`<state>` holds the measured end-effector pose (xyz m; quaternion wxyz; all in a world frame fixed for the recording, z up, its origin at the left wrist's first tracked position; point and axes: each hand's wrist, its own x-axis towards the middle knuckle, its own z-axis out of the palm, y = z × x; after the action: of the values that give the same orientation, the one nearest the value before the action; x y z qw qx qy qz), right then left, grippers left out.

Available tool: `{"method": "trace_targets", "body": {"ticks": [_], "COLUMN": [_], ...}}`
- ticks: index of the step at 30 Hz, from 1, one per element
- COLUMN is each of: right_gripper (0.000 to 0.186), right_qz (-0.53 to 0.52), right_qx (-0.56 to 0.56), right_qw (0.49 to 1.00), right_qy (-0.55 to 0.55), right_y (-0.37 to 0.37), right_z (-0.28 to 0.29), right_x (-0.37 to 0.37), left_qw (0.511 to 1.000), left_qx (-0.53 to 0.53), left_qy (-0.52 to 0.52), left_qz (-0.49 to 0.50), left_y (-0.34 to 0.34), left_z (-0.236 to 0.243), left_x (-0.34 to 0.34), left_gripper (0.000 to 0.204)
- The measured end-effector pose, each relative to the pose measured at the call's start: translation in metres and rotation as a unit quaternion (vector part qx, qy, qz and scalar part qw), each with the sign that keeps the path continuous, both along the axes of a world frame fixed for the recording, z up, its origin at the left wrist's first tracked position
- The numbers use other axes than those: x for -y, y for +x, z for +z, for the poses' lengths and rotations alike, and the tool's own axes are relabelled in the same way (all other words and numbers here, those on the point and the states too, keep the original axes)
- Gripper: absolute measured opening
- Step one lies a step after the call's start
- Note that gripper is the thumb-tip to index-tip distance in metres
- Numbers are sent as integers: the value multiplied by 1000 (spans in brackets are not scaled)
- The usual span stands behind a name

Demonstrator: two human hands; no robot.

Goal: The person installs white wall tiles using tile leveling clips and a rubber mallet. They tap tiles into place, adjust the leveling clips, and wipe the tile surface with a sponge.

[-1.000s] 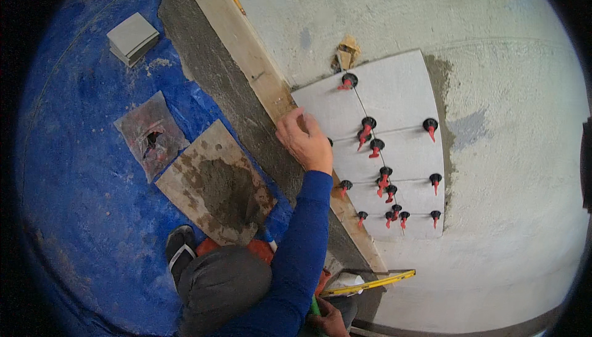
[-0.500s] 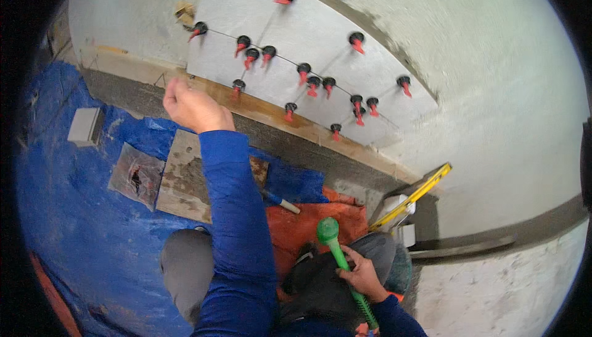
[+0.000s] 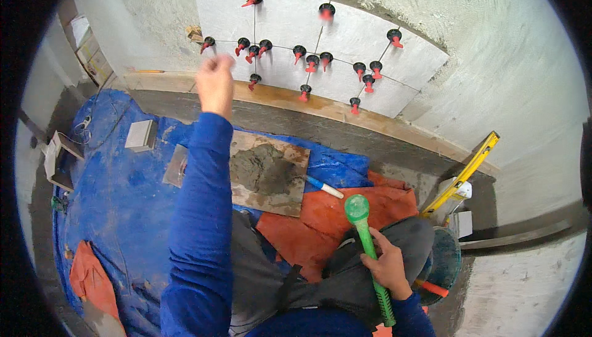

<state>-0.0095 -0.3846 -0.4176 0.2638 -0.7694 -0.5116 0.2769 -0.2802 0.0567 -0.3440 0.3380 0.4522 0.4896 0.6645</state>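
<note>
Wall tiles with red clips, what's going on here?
A person's right hand holds a green mallet. The left hand, blurred, is raised near the left end of the tiles; whether it holds anything is unclear. The tiles are on the wall, dotted with red clips. Mortar lies on a board below.

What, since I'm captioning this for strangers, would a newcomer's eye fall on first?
Probably the pale grey rectangular tiles on the whitish wall, upper middle, studded with black-and-red clips. Next, the green round-headed mallet in the right hand, lower right of centre. Then the yellow spirit level slanting at right.
</note>
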Motion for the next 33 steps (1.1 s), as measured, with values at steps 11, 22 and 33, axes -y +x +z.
{"method": "trace_targets", "body": {"ticks": [11, 22, 33], "right_gripper": [70, 52, 70], "right_qz": [12, 106, 159], "right_qx": [22, 89, 160], "right_qw": [1000, 981, 963], "right_qy": [-1, -133, -147], "right_y": [5, -40, -117], "right_z": [-9, -135, -272], "right_x": [-22, -146, -125], "left_qw": [957, 982, 990], "left_qx": [-245, -148, -121], "left_qy": [-9, 0, 11], "left_qz": [-158, -118, -77], "left_y": [7, 8, -13], "left_z": [-63, -25, -25], "left_x": [43, 43, 42], "left_gripper": [27, 27, 23]}}
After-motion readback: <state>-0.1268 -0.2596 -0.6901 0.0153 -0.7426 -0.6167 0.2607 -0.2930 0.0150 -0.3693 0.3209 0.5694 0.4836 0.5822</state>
